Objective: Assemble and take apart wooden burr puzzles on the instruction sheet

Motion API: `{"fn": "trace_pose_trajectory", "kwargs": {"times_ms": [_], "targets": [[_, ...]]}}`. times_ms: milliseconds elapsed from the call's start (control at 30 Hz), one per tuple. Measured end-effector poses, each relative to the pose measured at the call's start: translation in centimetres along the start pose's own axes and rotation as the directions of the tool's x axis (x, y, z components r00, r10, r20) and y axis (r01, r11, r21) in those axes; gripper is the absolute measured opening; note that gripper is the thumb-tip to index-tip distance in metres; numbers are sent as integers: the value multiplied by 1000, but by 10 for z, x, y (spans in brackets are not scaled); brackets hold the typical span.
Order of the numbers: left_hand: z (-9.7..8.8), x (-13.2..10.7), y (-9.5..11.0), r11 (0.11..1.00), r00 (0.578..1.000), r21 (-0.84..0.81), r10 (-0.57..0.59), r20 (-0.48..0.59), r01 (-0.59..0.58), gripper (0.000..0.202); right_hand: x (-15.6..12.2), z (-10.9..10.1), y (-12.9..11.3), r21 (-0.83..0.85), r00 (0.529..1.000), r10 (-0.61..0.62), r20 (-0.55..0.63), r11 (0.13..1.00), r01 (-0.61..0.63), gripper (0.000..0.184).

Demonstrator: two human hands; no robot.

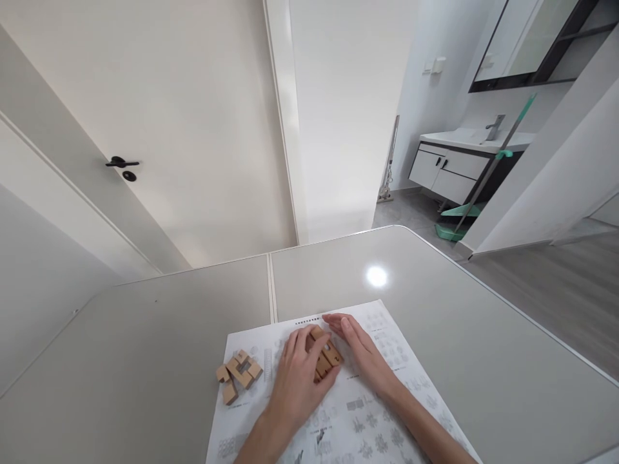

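Observation:
Wooden puzzle blocks (pixel 333 354) with dark numbers on top lie together on a printed sheet (pixel 358 425). My left hand (pixel 297 374) curves over them, thumb at the near side and fingers at the far side, and covers part of the group. To the right of the blocks is my right hand (pixel 360 348), its fingers stretched out and held side by side, the tips near the far end of the group. More wooden blocks (pixel 244 369), angular and joined from cubes, rest at the sheet's left edge.
The sheet lies on a grey table (pixel 145 348) with a seam across it and a rounded far right corner. Beyond stand a white door (pixel 203 116) with a black handle, a washbasin cabinet (pixel 449 167), and a green broom and dustpan (pixel 449 232).

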State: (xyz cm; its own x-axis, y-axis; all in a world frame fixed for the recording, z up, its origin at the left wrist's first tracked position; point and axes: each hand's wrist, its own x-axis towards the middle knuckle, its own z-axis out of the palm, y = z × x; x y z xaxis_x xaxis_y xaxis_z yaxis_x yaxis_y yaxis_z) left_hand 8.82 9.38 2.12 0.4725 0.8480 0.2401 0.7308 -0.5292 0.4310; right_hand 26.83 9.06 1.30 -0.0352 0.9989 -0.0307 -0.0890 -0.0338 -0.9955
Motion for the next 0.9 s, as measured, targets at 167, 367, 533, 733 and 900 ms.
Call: {"fn": "trace_pose_trajectory", "kwargs": {"times_ms": [167, 367, 533, 733, 900], "targets": [[-18, 7, -22, 987, 999, 151, 42, 26, -45, 33, -2, -3, -2, -12, 999, 30, 14, 999, -30, 55], [-45, 12, -55, 985, 990, 167, 28, 137, -51, 33, -2, -6, 2, -55, 1000, 26, 5, 998, -26, 58], [-61, 2, -66, 991, 989, 136, -14, 146, -6, 34, -4, -7, -3, -39, 1000, 3, 14, 999, -2, 56], [-76, -20, -73, 987, 981, 142, -99, 165, 75, 41, -9, -8, -11, -49, 999, 22, 33, 999, -21, 53], [-84, -41, -82, 984, 980, 177, -24, 199, -12, 82, -10, -9, -13, -91, 999, 39, 38, 995, -35, 52]]}}
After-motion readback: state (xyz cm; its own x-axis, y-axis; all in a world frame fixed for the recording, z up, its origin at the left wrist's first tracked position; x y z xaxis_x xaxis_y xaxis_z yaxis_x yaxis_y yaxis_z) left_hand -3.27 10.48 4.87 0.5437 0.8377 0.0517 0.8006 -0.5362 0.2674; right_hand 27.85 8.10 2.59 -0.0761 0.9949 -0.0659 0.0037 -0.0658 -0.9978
